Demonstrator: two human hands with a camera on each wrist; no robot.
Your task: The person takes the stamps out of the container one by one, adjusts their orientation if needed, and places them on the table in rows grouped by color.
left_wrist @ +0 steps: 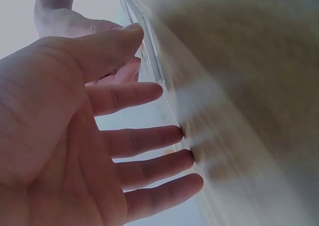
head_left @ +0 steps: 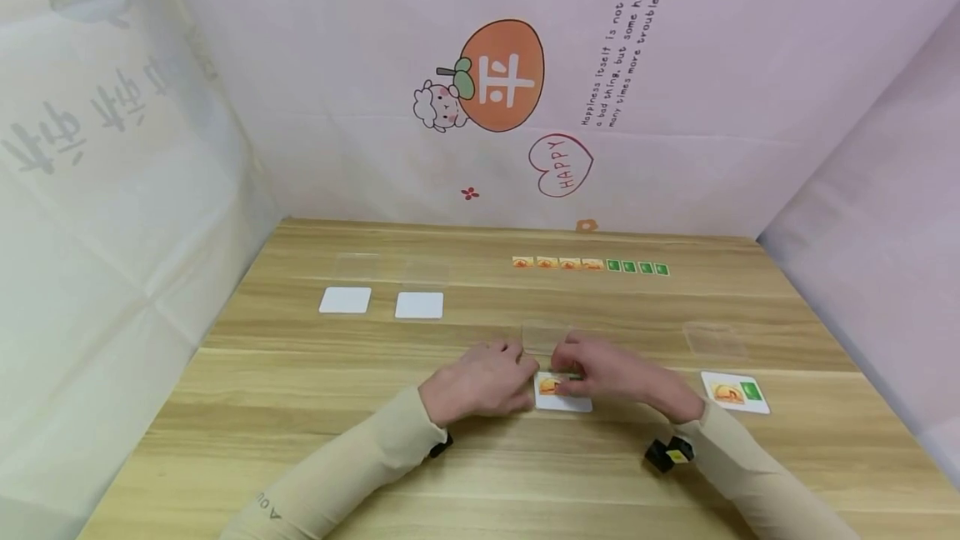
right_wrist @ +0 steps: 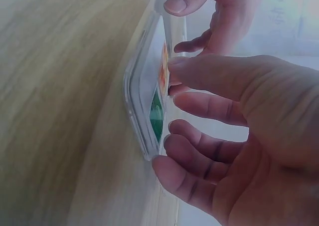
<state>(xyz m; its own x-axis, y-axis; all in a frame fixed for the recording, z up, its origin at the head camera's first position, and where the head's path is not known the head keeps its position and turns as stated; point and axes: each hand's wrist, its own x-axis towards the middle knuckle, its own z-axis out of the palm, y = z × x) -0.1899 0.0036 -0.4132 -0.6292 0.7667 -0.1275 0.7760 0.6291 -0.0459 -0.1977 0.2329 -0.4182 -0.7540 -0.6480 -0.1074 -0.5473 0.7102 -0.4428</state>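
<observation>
A white card (head_left: 564, 403) in a clear case lies on the table between the hands. An orange picture piece (head_left: 548, 387) and a green piece (right_wrist: 156, 115) are on it. My left hand (head_left: 483, 382) is at the card's left edge, its fingers nearly straight and apart in the left wrist view, holding nothing visible. My right hand (head_left: 615, 369) reaches over the card from the right. In the right wrist view its thumb touches the orange piece, while the other fingers bend loosely beside the case, apart from the thumb. Behind the card lies a clear plastic cover (head_left: 546, 337).
To the right lies another white card (head_left: 737, 407) bearing orange and green pieces, with a clear cover (head_left: 716, 341) behind. Two blank white cards (head_left: 345, 300) are at the left. Several orange pieces (head_left: 547, 262) and green pieces (head_left: 629, 267) form a row at the back.
</observation>
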